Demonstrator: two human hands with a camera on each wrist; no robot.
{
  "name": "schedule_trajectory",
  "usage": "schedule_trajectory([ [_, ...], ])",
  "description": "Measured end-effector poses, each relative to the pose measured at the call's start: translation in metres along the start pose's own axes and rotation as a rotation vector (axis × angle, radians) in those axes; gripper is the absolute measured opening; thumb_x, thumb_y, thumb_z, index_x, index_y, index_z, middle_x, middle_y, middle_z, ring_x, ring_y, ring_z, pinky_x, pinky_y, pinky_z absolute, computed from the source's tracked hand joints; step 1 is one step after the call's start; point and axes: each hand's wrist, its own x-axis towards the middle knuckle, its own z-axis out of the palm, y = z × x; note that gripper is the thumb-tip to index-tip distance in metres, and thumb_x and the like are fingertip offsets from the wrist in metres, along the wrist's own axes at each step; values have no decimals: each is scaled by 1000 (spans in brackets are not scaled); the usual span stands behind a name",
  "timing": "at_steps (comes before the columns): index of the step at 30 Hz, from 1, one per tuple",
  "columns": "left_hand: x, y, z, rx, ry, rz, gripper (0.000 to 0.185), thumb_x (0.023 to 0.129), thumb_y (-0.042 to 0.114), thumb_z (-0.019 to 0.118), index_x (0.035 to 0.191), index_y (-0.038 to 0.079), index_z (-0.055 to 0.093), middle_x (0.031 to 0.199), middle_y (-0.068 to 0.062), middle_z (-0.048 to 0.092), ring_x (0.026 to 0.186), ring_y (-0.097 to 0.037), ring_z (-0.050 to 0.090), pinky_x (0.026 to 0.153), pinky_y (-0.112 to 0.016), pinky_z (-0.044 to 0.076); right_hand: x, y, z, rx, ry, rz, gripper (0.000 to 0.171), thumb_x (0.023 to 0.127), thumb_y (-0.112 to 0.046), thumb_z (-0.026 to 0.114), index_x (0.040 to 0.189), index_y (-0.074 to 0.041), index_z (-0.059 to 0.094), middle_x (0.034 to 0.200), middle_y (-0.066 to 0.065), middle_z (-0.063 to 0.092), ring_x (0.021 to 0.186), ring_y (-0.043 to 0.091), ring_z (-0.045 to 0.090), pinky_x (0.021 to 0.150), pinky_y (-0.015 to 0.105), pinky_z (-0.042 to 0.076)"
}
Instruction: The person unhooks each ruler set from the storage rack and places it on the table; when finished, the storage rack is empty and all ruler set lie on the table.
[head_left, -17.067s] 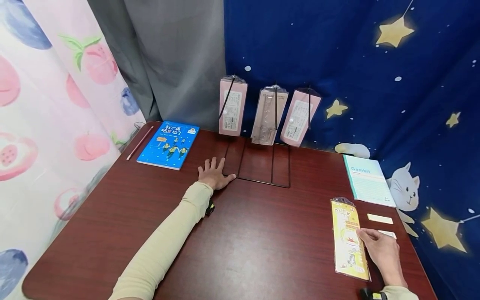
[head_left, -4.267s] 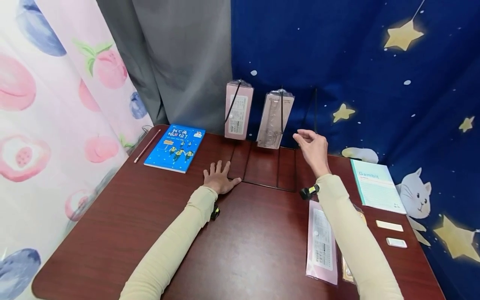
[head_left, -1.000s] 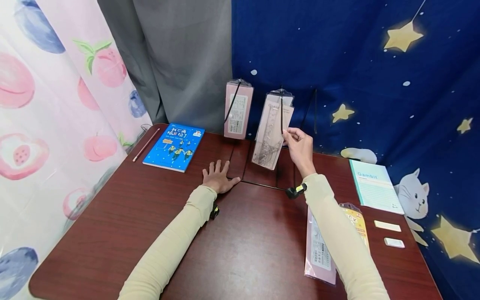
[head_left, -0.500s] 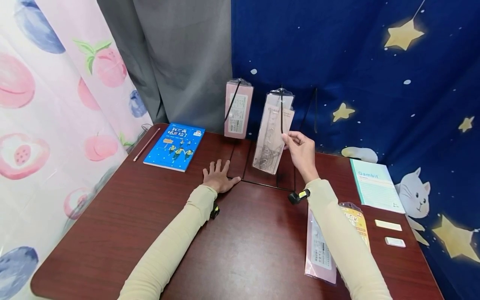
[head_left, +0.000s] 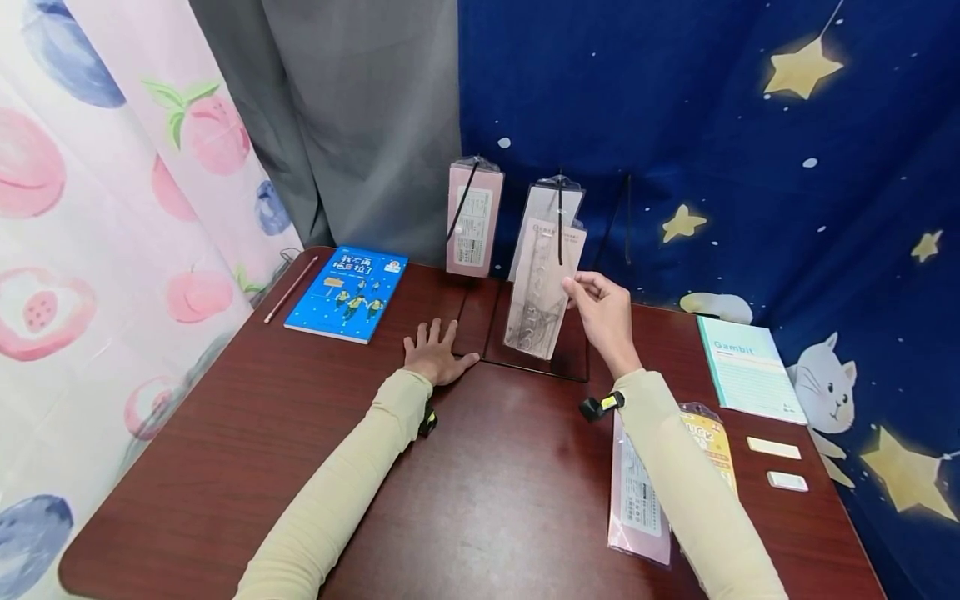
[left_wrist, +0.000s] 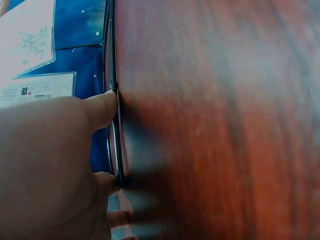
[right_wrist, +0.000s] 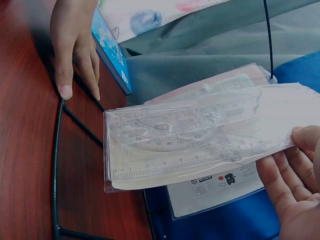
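Pinching the clear plastic ruler-set packet [head_left: 537, 287] by its edge, my right hand [head_left: 603, 319] holds it before the black wire rack [head_left: 558, 212]; left hand [head_left: 435, 357], fingers spread, steadies the base. I'd lift gently.

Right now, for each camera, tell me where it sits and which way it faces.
Head: looks forward and down at the table; both sleeved arms show.
Left wrist: low along the tabletop; left hand lies flat against the black wire stand.
Right wrist: looks past the right hand pinching the clear ruler packet.
Shared: head and right wrist both show that packet and the left hand.
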Motion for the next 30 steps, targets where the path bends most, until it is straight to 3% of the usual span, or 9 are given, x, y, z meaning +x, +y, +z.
schedule_trajectory([
  [6, -1, -1, 1, -4, -2, 0, 85, 104, 65, 41, 169, 19, 9, 176, -16, 5, 162, -43, 3, 128, -65, 7, -6, 1, -1, 19, -8, 11, 24, 97, -10, 72, 108, 11, 72, 83, 15, 74, 63, 3, 65, 63, 14, 49],
  [14, 0, -1, 1, 0, -5, 2, 85, 104, 65, 41, 169, 19, 9, 176, -17, 5, 162, -43, 4, 128, -65, 7, -13, -1, -3, 32, -26, -6, 24, 97, -9, 73, 108, 12, 72, 84, 21, 73, 62, -4, 64, 60, 14, 47],
  [18, 1, -1, 1, -2, -13, 1, 86, 104, 65, 41, 169, 19, 8, 176, -16, 3, 162, -43, 2, 128, -65, 6, -17, -3, -4, 33, -29, -8, 23, 96, -9, 73, 107, 12, 72, 82, 17, 74, 64, 8, 68, 61, 17, 49],
  [21, 1, -2, 0, -2, -9, 4, 86, 104, 65, 41, 169, 19, 8, 176, -17, 3, 162, -43, 2, 128, -65, 6, -19, -4, -6, 23, -29, -8, 23, 96, -9, 73, 107, 11, 72, 84, 23, 73, 67, 16, 69, 62, 19, 51],
  [25, 1, -1, 0, 2, 3, 7, 85, 104, 64, 41, 169, 19, 9, 176, -17, 5, 162, -43, 3, 128, -65, 7, -24, -6, -7, 12, -36, 1, 23, 97, -10, 73, 108, 10, 73, 88, 31, 71, 65, 5, 67, 60, 16, 47],
  [30, 1, -1, -1, 6, -5, 7, 86, 104, 65, 41, 169, 19, 9, 176, -16, 4, 162, -43, 2, 128, -65, 7, -30, -8, -9, 11, -53, 23, 23, 97, -11, 73, 108, 9, 73, 85, 26, 71, 64, -3, 64, 62, 16, 48],
])
